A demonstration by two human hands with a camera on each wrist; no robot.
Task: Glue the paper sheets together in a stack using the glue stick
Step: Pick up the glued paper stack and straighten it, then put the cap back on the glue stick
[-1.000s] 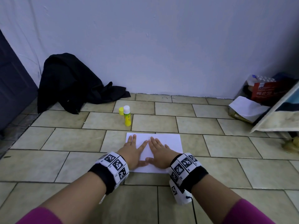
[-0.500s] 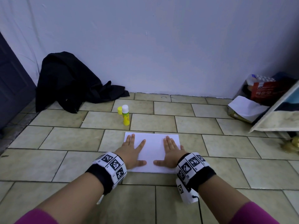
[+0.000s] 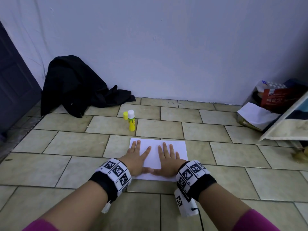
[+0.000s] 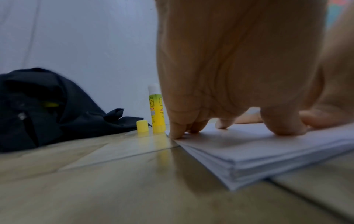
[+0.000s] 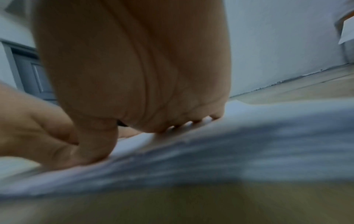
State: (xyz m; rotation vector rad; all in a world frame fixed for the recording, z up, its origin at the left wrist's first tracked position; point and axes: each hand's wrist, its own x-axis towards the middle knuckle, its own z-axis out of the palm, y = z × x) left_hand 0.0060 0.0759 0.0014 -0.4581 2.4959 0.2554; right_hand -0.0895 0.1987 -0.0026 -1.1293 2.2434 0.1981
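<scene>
Both hands flat on the stack of paper sheets, fingers straight and spread, grasping nothing. Left hand over the stack's left part, little finger at the far left corner, thumb stretched rightward along the near edge. Right hand over the right part, thumb stretched leftward, tip close to the left thumb's tip; touching or just apart cannot be told. From the left wrist view, fingertips pressing down on the top sheet, several sheet edges visible in layers at the stack's near corner. From the right wrist view, palm and thumb lying on blurred white paper.

Stack lying on the tiled floor, square to the wall, near the middle of the scene. Glue stick standing upright on the floor just beyond the stack's far left corner, yellow body, white end on top. Yellow cap standing on the floor just to the left of the glue stick, slightly farther away.

Black cloth heaped against the wall at the far left, beside a dark door. At the far right, a clutter of a red box, white paper and a leaning board. Marker-patterned bands on both wrists, magenta sleeves at the near edge.
</scene>
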